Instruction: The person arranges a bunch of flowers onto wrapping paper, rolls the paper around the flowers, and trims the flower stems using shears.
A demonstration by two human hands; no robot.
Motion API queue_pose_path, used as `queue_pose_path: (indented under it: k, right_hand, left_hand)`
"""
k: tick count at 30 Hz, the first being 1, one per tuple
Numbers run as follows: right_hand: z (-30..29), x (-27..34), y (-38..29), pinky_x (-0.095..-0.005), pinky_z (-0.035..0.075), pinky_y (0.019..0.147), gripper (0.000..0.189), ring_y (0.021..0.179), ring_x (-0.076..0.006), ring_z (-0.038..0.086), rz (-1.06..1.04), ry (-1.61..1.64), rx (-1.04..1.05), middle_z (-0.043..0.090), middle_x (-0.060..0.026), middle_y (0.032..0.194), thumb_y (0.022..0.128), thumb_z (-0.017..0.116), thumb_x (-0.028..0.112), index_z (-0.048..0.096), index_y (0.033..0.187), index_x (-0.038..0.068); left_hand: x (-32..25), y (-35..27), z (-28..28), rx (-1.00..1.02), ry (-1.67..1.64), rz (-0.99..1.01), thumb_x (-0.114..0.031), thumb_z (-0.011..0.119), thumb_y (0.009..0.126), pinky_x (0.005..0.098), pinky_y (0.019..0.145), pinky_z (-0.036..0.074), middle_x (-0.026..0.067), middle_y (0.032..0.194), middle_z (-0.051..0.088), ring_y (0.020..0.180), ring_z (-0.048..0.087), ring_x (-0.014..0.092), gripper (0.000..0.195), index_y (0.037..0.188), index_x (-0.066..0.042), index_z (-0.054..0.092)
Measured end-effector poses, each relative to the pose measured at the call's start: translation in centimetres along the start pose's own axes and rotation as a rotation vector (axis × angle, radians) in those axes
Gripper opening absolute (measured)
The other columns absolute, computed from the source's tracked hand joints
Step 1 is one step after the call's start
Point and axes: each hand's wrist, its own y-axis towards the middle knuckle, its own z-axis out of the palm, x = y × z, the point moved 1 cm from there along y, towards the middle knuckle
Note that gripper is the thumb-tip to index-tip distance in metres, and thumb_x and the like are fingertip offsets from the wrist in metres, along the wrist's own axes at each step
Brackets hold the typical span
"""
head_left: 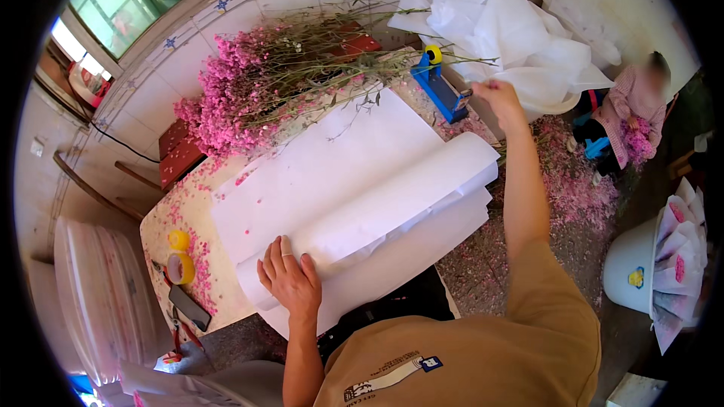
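My left hand (289, 277) lies with its fingers on the left end of a rolled white wrapping sheet (362, 209), which rests over more flat white sheets (339, 147) on the table. My right hand (499, 99) is reached out to the cutting end of a blue tape dispenser (438, 87), its fingers bent together; whether tape is pinched between them is too small to tell. A yellow tape roll (432, 55) sits in the dispenser. Cut pink gypsophila-like flowers (226, 96) with long green stems lie along the table's far side, left of the dispenser.
Two yellow tape rolls (180, 268), a phone (190, 307) and red-handled pliers (184, 330) lie at the table's left. White sheeting (492, 28) fills a tub behind my right hand. A person (636, 107) sits at right holding pink flowers. A white bucket (629, 265) holds wrapped bunches.
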Motion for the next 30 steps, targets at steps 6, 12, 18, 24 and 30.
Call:
queue_pose_path:
  k: [6,12,18,24,30]
  right_hand:
    - [-1.1,-8.3,-0.1,-0.0303,0.044,0.050,0.021,0.055,-0.0116,0.055,0.250,0.143,0.124,0.062,-0.0011,0.066,0.091,0.077,0.021,0.067,0.078,0.008]
    - [-10.9,-10.6,1.4,-0.0410,0.047,0.053,0.034,0.059,-0.0192,0.060,-0.271,-1.193,-0.041,0.058,-0.0098,0.062,0.084,0.079,0.030,0.068,0.069,0.001]
    - [2.7,5.0,-15.3,-0.0248,0.043,0.050,0.022,0.052,-0.0087,0.052,-0.060,-0.164,0.109,0.062,-0.0001,0.067,0.094,0.074,0.026,0.069,0.085,0.006]
    - [24.1,11.6,-34.0,-0.0281,0.053,0.054,0.026,0.058,-0.0124,0.064,0.192,0.172,0.858,0.070,-0.0070,0.074,0.097,0.070,0.025,0.073,0.092,0.000]
    - [33.8,11.1,-40.0,-0.0325,0.053,0.051,0.032,0.049,-0.0187,0.066,0.026,-0.480,1.035,0.070,-0.0113,0.066,0.094,0.070,0.026,0.070,0.076,-0.001]
  left_hand:
    - [0.9,-0.4,-0.3,0.053,-0.047,0.046,-0.028,0.050,0.103,0.0534,0.117,0.025,0.0188,0.139,0.059,0.134,0.050,0.036,0.047,0.137,0.003,0.055]
    - [6.0,-1.1,-0.5,0.021,-0.214,0.051,-0.022,0.058,0.101,0.0543,0.117,0.026,0.0232,0.142,0.055,0.136,0.047,0.039,0.049,0.141,0.005,0.050]
    - [12.4,-5.4,-2.5,-0.127,-0.691,-0.608,-0.024,0.078,0.090,0.0379,0.102,0.042,0.0156,0.125,0.059,0.116,0.055,0.028,0.041,0.117,0.003,0.063]
    - [14.3,-6.3,-0.9,-0.142,-1.231,-0.865,-0.018,0.077,0.092,0.0263,0.078,0.043,0.0019,0.105,0.064,0.086,0.054,0.011,0.020,0.089,0.000,0.068]
    - [14.0,-5.6,-0.4,-0.145,-1.427,-0.938,-0.014,0.077,0.092,0.0250,0.073,0.043,-0.0001,0.101,0.064,0.082,0.054,0.008,0.015,0.087,-0.002,0.069]
